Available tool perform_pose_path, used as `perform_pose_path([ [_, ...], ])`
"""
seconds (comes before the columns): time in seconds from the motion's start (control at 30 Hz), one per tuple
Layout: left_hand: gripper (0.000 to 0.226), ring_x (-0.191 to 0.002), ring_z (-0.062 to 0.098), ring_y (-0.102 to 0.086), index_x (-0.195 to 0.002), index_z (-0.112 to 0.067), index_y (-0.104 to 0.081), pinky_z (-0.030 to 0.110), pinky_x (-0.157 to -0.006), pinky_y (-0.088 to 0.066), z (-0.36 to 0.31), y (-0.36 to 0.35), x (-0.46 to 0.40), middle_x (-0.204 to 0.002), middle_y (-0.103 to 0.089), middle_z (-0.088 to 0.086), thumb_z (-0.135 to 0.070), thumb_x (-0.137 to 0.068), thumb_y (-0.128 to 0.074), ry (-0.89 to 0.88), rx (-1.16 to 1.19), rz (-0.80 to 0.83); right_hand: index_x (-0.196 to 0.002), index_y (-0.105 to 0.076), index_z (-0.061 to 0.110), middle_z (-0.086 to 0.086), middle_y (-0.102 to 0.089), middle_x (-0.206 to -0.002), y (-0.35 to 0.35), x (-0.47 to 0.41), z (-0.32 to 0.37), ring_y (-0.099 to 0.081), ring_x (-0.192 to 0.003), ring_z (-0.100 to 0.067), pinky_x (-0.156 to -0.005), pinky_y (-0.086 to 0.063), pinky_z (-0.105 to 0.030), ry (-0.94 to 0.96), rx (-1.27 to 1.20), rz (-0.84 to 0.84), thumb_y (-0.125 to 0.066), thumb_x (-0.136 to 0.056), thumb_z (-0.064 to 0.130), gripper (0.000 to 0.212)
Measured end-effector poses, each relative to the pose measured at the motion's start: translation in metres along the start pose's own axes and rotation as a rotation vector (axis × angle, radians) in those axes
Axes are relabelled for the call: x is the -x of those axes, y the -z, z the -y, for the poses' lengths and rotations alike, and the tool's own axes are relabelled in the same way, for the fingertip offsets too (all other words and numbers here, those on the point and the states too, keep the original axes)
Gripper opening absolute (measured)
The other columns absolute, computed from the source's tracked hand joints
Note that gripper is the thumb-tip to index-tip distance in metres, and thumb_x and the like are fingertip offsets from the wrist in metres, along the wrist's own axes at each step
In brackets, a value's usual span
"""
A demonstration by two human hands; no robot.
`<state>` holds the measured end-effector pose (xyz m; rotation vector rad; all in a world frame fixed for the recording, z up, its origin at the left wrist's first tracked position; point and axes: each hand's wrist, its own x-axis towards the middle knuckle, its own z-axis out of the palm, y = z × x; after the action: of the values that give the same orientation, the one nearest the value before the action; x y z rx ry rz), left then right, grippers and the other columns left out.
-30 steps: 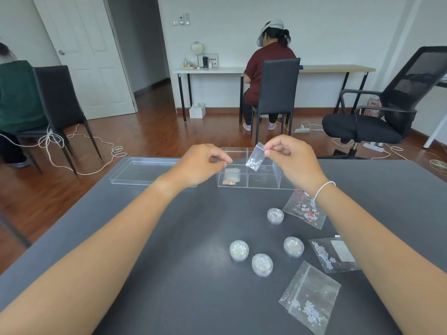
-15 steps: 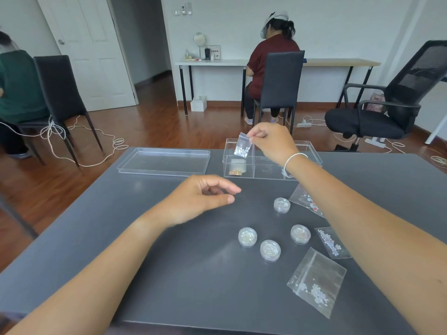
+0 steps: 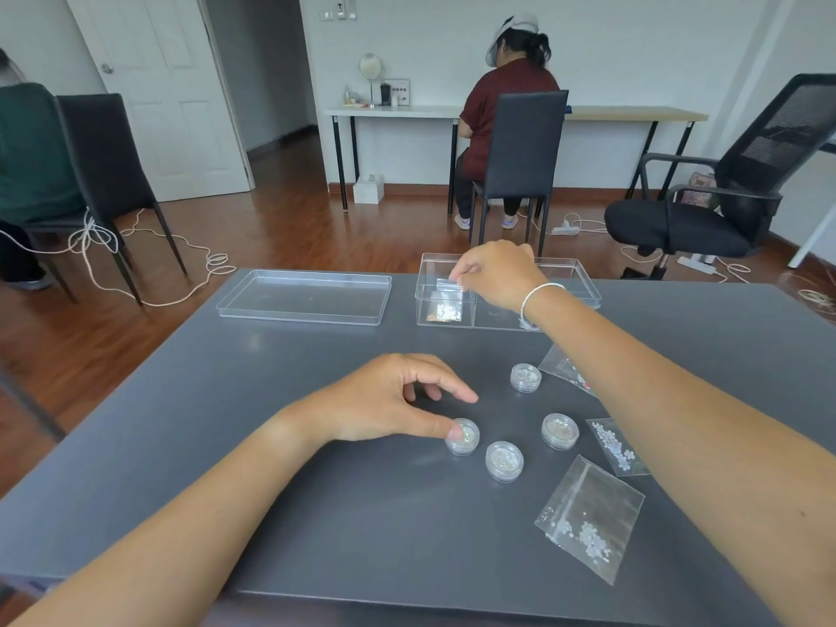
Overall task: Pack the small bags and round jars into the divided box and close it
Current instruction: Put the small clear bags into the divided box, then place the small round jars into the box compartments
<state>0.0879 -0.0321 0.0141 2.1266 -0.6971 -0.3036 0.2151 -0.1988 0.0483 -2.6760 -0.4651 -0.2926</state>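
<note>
The clear divided box point(image 3: 588, 282) stands open at the table's far edge. My right hand point(image 3: 493, 273) pinches a small clear bag point(image 3: 450, 285) by its top, low over the box's left front compartment. Another small bag point(image 3: 444, 312) lies in that compartment. My left hand point(image 3: 393, 400) hovers over the table with its fingers loosely curved, and its thumb tip touches a round jar point(image 3: 466, 441). Three more jars point(image 3: 504, 461) point(image 3: 560, 431) point(image 3: 525, 377) stand nearby. Three bags point(image 3: 588, 520) point(image 3: 615, 445) point(image 3: 565, 366) lie flat at the right, partly under my right forearm.
The box's clear lid point(image 3: 305, 296) lies upside down at the far left of the grey table point(image 3: 271, 445). Beyond the table are chairs, cables on the wooden floor, and two seated people facing away.
My right hand has lowered the small bag from above the box down to its left compartment. My left hand has drawn back toward me and down onto a round jar.
</note>
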Motion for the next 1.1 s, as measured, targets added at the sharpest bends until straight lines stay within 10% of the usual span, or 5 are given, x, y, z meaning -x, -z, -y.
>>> perform_pose_path([
  [0.47,0.03,-0.086,-0.001,-0.049,-0.094,-0.042,-0.067,0.003,-0.071,-0.031,0.0,-0.004,-0.001,-0.097,-0.059,-0.021,-0.033,-0.067,-0.077,0.004,-0.044,0.072,-0.094,-0.069,0.025,0.007,-0.069,-0.101,0.018,0.064,-0.019,-0.05,-0.103,-0.023,-0.1,-0.033,-0.044,0.115,-0.163,-0.104,-0.054,-0.087,0.021,0.017],
  [0.7,0.03,-0.088,0.003,-0.052,-0.092,-0.039,-0.068,0.001,-0.071,-0.031,-0.002,-0.005,-0.001,-0.095,-0.062,-0.012,-0.026,-0.067,-0.078,0.004,-0.052,0.073,-0.094,-0.068,0.03,0.013,-0.067,-0.089,0.023,0.109,-0.033,-0.049,-0.083,0.005,-0.073,-0.034,-0.001,0.153,-0.3,0.021,-0.064,-0.08,0.023,0.016],
  [1.1,0.027,-0.081,-0.006,-0.053,-0.091,-0.033,-0.07,0.0,-0.069,-0.033,-0.001,-0.006,-0.001,-0.092,-0.063,-0.009,-0.019,-0.068,-0.077,-0.009,-0.022,0.046,-0.1,-0.065,0.031,0.011,-0.063,-0.094,0.022,0.12,-0.039,-0.054,-0.094,-0.016,-0.095,-0.04,-0.04,0.118,-0.166,0.208,-0.069,-0.074,0.033,0.027],
])
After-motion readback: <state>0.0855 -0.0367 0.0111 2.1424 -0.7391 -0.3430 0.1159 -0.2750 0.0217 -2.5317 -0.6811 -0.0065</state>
